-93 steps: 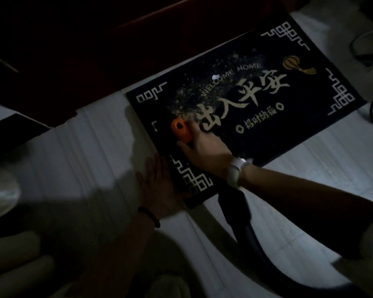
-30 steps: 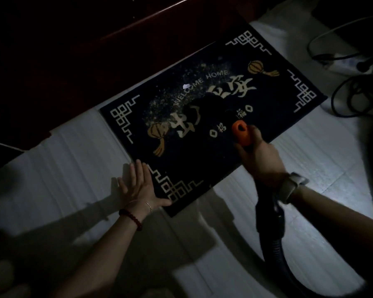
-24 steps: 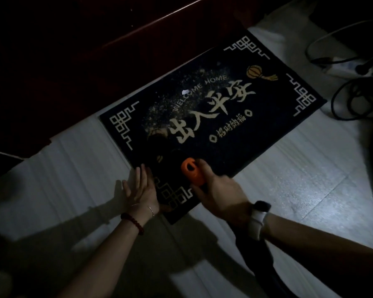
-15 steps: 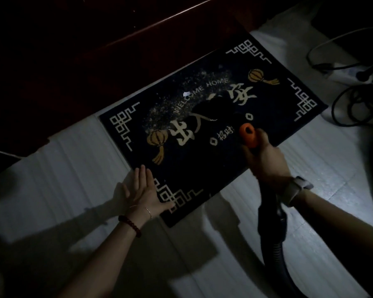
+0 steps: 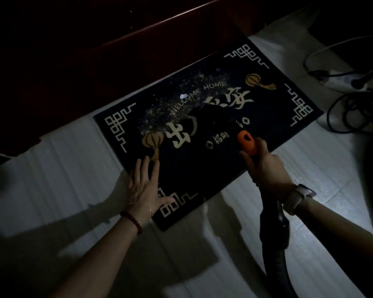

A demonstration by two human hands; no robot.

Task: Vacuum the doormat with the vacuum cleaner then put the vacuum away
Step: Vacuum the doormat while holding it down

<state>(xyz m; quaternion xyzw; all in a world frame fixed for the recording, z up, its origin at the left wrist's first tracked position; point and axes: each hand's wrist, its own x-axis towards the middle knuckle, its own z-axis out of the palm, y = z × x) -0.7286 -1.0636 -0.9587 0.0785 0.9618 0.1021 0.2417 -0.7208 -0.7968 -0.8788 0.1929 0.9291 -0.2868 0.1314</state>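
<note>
The doormat looks thin and prone to sliding, so the flat-fingered left hand pins its corner; right hand grasps the vacuum handle

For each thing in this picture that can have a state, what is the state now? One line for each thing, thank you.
doormat: flat on the floor, pale specks and a small white scrap remain near WELCOME HOME.
vacuum nozzle: held over the mat's middle, its dark head hides some characters.
vacuum hose: trails back from the right hand.
left hand: flat, presses the mat's near corner.
right hand: grips the nozzle handle.
cables: loose on the floor, right of the mat.
</note>
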